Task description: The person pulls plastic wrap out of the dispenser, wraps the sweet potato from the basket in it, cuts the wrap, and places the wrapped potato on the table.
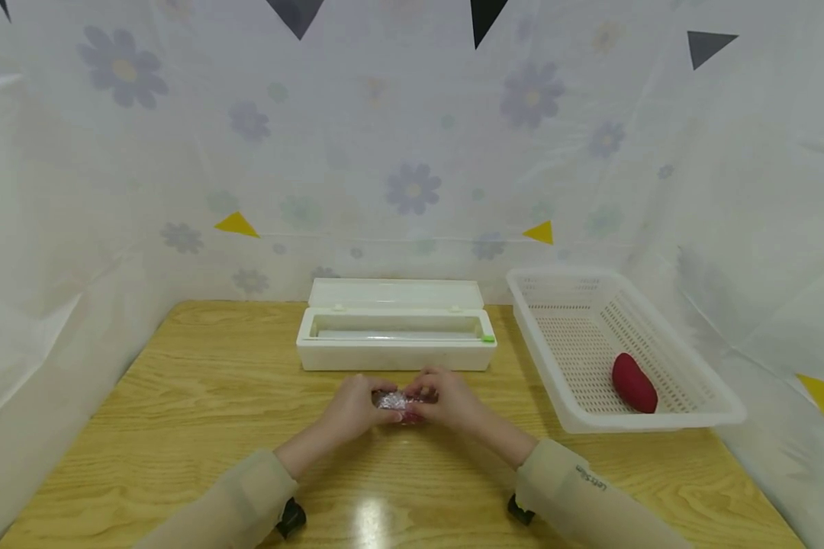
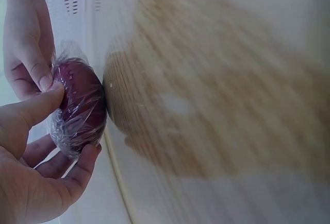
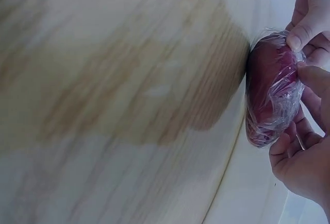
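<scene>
A dark red, oval, fruit-like thing (image 2: 80, 100) is wrapped in clear, crinkled cling film; its exact kind cannot be told. It touches the wooden table, between my two hands. My left hand (image 1: 357, 408) grips one end, thumb on the near side and fingers curled round the far side. The other end is held by my right hand (image 1: 451, 400) in the same way. Both thumbs press on the film near the middle, close together, in the right wrist view. In the head view, fingers hide much of the wrapped thing (image 1: 398, 404).
Just behind the hands stands a white cling film dispenser (image 1: 394, 357) with its lid (image 1: 394, 293) raised and a green tab at its right end. At the right, a white perforated basket (image 1: 542, 358) holds an unwrapped dark red oblong thing (image 1: 634, 383). A patterned curtain (image 1: 412, 137) surrounds the table.
</scene>
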{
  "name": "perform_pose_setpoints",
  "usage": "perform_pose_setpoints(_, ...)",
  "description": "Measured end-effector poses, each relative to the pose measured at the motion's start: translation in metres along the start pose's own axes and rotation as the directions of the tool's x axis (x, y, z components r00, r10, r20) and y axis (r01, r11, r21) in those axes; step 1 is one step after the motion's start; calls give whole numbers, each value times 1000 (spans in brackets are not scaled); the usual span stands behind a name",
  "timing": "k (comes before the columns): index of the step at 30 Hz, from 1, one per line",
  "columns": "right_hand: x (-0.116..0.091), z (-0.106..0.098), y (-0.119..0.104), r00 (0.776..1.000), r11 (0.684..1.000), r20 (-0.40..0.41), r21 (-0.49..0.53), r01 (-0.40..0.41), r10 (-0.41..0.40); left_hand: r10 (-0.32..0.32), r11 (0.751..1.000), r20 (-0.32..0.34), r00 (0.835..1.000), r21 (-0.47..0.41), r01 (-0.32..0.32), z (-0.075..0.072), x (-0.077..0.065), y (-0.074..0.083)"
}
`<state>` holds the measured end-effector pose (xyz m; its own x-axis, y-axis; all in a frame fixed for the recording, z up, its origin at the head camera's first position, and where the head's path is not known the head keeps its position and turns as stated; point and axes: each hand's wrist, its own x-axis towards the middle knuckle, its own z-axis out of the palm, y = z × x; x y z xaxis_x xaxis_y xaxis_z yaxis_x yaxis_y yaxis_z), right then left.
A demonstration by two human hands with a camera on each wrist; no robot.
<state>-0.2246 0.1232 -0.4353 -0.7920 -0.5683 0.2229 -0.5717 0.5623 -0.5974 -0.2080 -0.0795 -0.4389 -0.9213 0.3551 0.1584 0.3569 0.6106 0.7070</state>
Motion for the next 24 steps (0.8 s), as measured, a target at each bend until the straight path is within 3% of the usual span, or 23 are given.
perform_pose_setpoints(15,11,4,-4,990,990,-13,27,-141,142,-5,1000,-11,1000,1,5,2,0,-1)
perform_pose_setpoints(24,5,0,7,1000,999,22,38,1,-2,1,1000,-9,1000,-12,-1,1,2,-2)
